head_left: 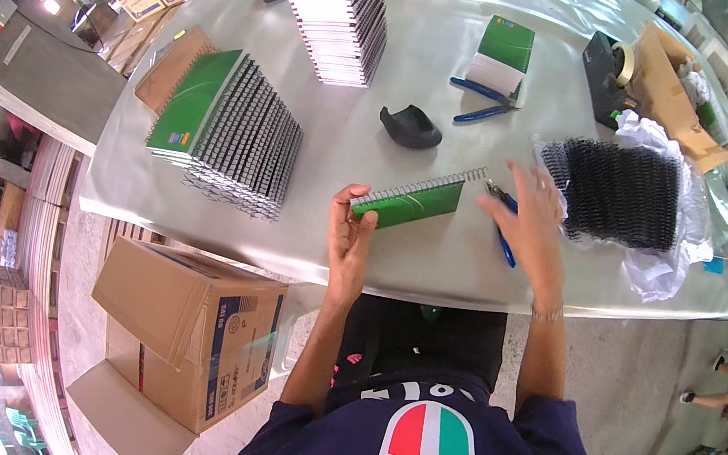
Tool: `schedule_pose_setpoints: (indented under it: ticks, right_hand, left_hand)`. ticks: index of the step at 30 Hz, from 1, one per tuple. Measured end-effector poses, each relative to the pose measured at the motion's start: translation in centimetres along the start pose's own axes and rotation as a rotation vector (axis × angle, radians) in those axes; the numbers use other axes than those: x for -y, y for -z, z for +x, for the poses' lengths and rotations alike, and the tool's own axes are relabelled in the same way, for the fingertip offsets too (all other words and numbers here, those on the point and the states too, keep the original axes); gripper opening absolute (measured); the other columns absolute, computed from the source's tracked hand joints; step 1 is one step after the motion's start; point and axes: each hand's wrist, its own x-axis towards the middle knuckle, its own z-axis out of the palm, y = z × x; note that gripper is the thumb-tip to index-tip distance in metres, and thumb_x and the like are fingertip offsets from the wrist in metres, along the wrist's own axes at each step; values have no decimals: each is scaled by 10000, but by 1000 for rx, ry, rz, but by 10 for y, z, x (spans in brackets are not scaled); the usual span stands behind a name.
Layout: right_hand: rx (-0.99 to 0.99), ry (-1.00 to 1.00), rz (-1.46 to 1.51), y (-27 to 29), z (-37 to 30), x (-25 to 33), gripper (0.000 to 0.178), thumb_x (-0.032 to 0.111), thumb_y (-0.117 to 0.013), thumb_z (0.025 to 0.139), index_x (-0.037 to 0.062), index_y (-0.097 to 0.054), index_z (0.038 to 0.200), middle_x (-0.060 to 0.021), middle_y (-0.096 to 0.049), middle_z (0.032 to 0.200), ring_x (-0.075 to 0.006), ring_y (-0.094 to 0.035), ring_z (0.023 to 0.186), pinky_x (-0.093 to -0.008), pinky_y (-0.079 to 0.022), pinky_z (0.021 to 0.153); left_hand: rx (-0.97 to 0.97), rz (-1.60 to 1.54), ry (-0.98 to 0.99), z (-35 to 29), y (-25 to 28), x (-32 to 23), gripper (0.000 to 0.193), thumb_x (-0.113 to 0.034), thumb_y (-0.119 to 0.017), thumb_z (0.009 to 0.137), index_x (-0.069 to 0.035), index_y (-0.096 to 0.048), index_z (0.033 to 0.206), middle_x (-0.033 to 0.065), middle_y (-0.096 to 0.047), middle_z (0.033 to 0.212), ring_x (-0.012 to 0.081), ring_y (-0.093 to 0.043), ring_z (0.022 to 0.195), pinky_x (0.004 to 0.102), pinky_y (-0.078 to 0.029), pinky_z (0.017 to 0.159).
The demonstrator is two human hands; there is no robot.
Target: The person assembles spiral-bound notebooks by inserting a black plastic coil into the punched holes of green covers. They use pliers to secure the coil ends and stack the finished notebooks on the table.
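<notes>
My left hand (350, 242) grips the left end of a green notebook (414, 205) between thumb and fingers. The book is tilted, with its wire coil along the far edge and loose coil sticking out at the right end. My right hand (528, 229) is at that end, around blue-handled pliers (505, 216). Their jaws are close to the coil tip, one handle pokes out below the thumb, and some fingers are stretched out. How firmly the pliers are held is partly hidden. Beyond the notebook lies a black curved plastic piece (411, 127).
Left stands a stack of green coil-bound notebooks (251, 135); a taller notebook stack (339, 17) is farther back. Another pair of blue pliers (481, 104) lies by a green-covered block (505, 49). Black coils (619, 192) rest on white wrapping at right, near a tape dispenser (608, 76). An open carton (189, 324) sits below.
</notes>
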Motion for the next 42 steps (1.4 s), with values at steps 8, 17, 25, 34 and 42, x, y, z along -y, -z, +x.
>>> schedule_pose_setpoints:
  ticks: [8, 17, 25, 34, 42]
  right_hand:
    - [-150, 26, 145, -5, -59, -11, 496, 187, -608, 944, 58, -468, 1401, -216, -496, 1266, -377, -463, 1178, -488, -338, 1048]
    - [-59, 233, 710, 4, -78, 72, 530, 173, -724, 853, 46, -522, 1327, -206, -543, 1200, -354, -538, 1127, -431, -463, 942]
    - [-128, 369, 550, -17, -83, 91, 534, 152, -762, 789, 90, -583, 1287, -150, -585, 1133, -328, -587, 1011, -435, -492, 867]
    - [-122, 385, 507, -18, -82, 93, 539, 150, -767, 780, 108, -595, 1289, -127, -591, 1129, -313, -591, 979, -427, -500, 842]
    - [-139, 417, 490, -22, -80, 94, 538, 146, -768, 774, 103, -600, 1284, -113, -596, 1119, -296, -610, 926, -411, -514, 800]
  left_hand:
    - [-8, 91, -33, -1, -7, -2, 257, -165, -595, 1003, 11, -552, 1186, 55, -535, 1136, 123, -473, 1003, 262, -378, 915]
    - [-40, 435, -132, 0, 2, 1, 198, -166, -653, 953, -8, -626, 1068, 110, -669, 975, 183, -622, 871, 318, -481, 809]
    - [-43, 432, -26, -3, 0, -9, 175, -62, -671, 912, -11, -667, 1079, 123, -709, 1012, 170, -670, 885, 303, -512, 801]
    - [-57, 413, -63, -1, -5, -16, 201, -4, -650, 907, 6, -662, 1107, 106, -725, 1004, 107, -652, 820, 269, -522, 746]
    - [-38, 343, -35, -1, -4, -21, 230, 64, -577, 905, 22, -664, 1113, 109, -737, 1014, 178, -720, 961, 280, -544, 795]
